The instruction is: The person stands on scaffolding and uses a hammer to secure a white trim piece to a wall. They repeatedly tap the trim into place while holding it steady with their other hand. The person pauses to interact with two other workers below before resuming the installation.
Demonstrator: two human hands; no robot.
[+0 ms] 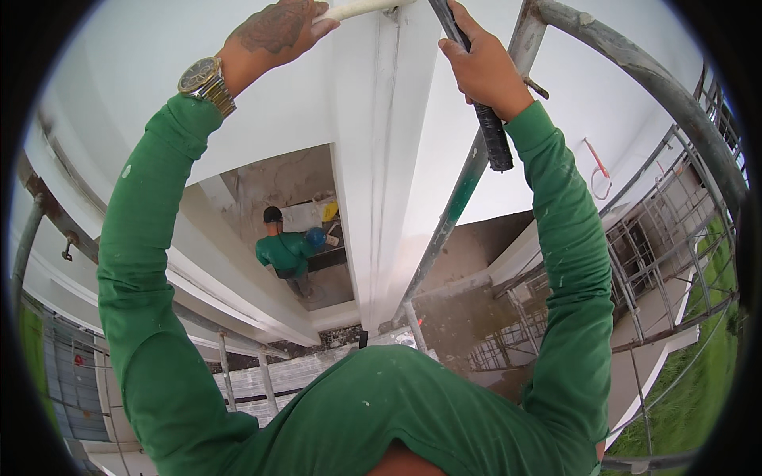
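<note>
Both arms up, far side of view, against a white wall corner. Right hand is clenched around a dark handle, black-wrapped grip, long axis running steeply from the top edge down and slightly right; the lower end sticks out below the fist, the working end is cut off by the top rim so the tool kind can't be told. Left hand is closed over a pale cream bar-like piece lying nearly level, pointing right toward the corner ridge; only a short stretch shows. The two pieces sit just apart, the handle to the right of the pale one, the right hand nearer the ridge. Wristwatch on the left wrist, green sleeves with paint flecks. A grey scaffold pole slants just behind the handle, touching or not is unclear. Far below, another person in green crouches on a ledge beside a blue helmet.
</note>
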